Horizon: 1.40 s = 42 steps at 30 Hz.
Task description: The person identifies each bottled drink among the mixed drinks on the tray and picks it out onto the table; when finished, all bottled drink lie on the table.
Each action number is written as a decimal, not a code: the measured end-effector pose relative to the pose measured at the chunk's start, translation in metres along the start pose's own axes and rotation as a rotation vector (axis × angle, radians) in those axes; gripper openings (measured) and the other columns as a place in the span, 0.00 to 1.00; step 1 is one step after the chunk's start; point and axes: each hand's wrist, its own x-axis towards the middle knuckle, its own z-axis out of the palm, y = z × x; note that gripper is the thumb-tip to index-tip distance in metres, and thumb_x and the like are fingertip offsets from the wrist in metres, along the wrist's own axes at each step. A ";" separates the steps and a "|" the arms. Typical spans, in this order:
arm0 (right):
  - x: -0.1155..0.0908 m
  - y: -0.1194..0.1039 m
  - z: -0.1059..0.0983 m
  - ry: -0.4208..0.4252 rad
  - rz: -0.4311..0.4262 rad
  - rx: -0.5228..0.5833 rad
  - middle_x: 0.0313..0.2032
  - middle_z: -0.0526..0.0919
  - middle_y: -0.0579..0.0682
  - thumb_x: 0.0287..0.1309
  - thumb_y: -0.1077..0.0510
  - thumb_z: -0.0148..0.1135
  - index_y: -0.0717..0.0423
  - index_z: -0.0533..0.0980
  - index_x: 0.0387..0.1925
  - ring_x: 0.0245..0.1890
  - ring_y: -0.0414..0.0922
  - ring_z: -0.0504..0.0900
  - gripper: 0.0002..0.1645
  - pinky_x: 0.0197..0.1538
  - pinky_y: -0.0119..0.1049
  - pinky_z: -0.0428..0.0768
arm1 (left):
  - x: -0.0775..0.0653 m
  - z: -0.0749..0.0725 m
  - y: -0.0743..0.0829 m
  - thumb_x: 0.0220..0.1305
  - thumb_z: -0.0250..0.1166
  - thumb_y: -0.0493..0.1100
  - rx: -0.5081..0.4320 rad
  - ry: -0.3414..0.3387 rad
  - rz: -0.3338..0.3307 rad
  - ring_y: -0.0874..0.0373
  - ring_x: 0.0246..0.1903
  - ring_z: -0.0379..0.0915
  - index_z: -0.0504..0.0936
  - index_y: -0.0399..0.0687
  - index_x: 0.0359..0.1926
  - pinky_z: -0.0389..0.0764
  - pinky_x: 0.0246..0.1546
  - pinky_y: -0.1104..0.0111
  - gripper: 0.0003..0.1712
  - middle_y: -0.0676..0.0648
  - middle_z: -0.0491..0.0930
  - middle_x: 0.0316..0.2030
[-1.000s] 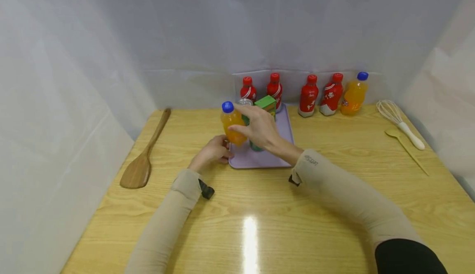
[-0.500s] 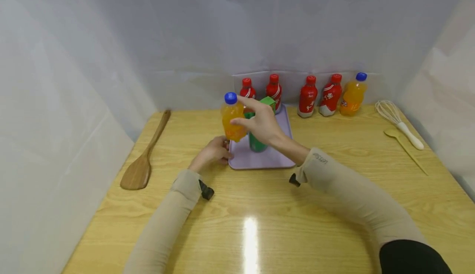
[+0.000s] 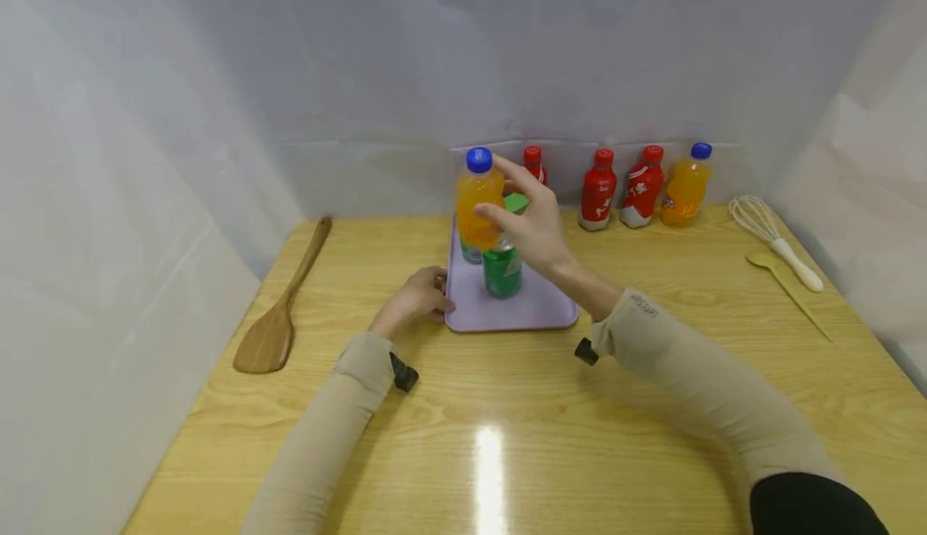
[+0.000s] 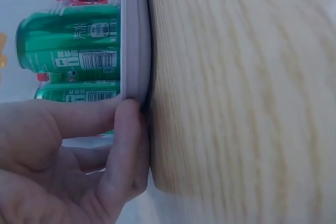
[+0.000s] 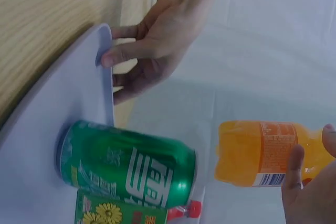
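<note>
My right hand (image 3: 539, 225) holds an orange soda bottle (image 3: 479, 205) with a blue cap, upright above a lilac tray (image 3: 532, 310). In the right wrist view the bottle (image 5: 268, 153) is apart from the cans, with thumb and fingers round its upper part. My left hand (image 3: 414, 300) pinches the tray's left edge, thumb on the rim and fingers at its underside, as the left wrist view shows. On the tray stand a green soda can (image 3: 503, 272), a second green can (image 3: 471, 254) partly behind the bottle, and a green drink carton (image 5: 113, 212) with yellow flowers.
A red-capped bottle (image 3: 533, 163) stands at the tray's back. To the right are two more red bottles (image 3: 597, 191) and another orange soda bottle (image 3: 685, 189). A whisk (image 3: 782, 245) and yellow spoon (image 3: 789, 290) lie far right, a wooden spatula (image 3: 278, 318) left.
My right hand has raised the orange soda bottle and carried it rightward and back, over the tray. It now covers one red bottle. The left hand stays at the tray's edge.
</note>
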 end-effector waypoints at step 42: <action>0.006 0.075 -0.107 0.327 0.266 -0.412 0.61 0.81 0.58 0.62 0.52 0.77 0.54 0.74 0.69 0.53 0.52 0.78 0.37 0.55 0.36 0.80 | -0.004 0.001 0.001 0.67 0.65 0.26 -0.049 0.006 -0.029 0.54 0.38 0.78 0.65 0.33 0.75 0.89 0.32 0.72 0.37 0.39 0.73 0.51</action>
